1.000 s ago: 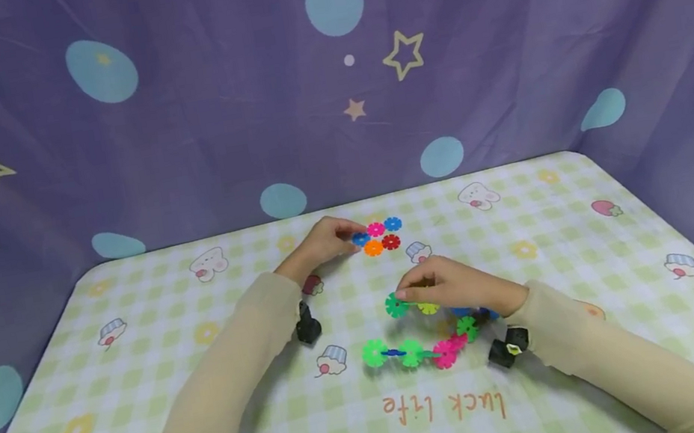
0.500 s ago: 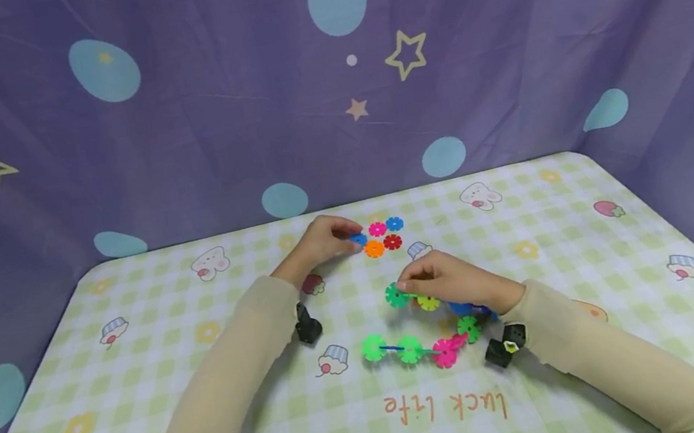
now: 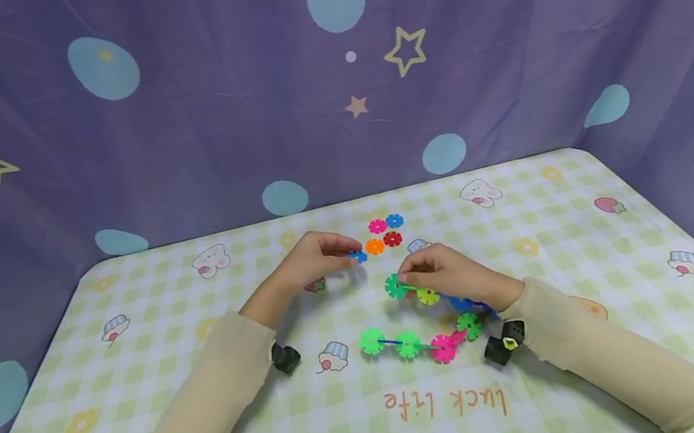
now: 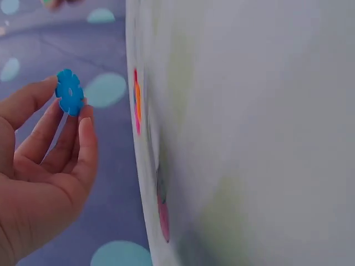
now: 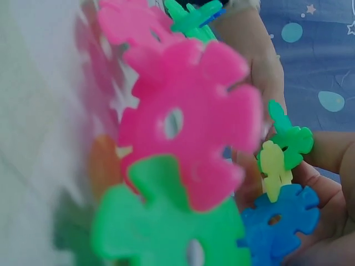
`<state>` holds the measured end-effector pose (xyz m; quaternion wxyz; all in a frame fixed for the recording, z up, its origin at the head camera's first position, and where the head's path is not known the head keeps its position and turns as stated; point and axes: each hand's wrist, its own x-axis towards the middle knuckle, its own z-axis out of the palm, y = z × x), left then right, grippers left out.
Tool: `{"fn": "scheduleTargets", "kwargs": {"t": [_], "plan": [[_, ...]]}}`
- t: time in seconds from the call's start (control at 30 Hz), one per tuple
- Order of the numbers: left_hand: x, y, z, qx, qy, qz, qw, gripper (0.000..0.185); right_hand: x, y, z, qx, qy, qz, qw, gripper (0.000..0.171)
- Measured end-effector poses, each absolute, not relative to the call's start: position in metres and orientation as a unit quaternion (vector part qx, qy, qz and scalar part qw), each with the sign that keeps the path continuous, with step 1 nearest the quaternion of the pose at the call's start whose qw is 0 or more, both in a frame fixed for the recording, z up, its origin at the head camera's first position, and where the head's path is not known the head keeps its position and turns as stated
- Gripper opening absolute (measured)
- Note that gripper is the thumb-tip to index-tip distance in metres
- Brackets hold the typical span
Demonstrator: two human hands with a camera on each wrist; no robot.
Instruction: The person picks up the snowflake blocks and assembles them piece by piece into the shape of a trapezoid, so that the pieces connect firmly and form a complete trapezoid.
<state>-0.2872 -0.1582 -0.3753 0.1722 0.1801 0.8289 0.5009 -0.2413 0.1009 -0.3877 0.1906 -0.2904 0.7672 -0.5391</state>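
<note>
Blue notched plastic disc [image 4: 70, 92] pinched by left hand [image 3: 309, 260], checked tablecloth [image 3: 160, 367]

blue snowflake disc [image 4: 70, 92] — pinched upright, off table | linked disc chain [image 3: 427, 313] — curved, multicoloured

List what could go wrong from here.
The left hand pinches the blue disc only at its fingertips, so it might slip out. The right hand grips one end of the chain; the rest lies curved on the table and may bend or pop apart if pulled.
</note>
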Motion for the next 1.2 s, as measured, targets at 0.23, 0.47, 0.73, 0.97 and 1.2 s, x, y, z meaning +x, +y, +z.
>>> {"fn": "scheduleTargets", "kwargs": {"t": [0.23,0.47,0.73,0.97,1.2], "plan": [[-0.246,-0.161,-0.375,0.184,0.783,0.560,0.200,0.031,-0.240,0.096,-0.390,-0.294,0.765,-0.543,0.182,0.020],[-0.224,-0.154,-0.369,0.151,0.751,0.614,0.189,0.031,-0.233,0.093,-0.386,-0.308,0.782,-0.525,0.134,0.017],[-0.210,-0.152,-0.363,0.149,0.736,0.641,0.162,0.033,-0.221,0.093,-0.375,-0.316,0.811,-0.491,0.047,0.011],[-0.205,-0.146,-0.359,0.151,0.727,0.656,0.138,0.031,-0.214,0.096,-0.371,-0.339,0.796,-0.501,0.011,0.009],[-0.202,-0.141,-0.358,0.144,0.723,0.663,0.130,0.030,-0.210,0.096,-0.369,-0.363,0.781,-0.507,-0.023,0.007]]}}
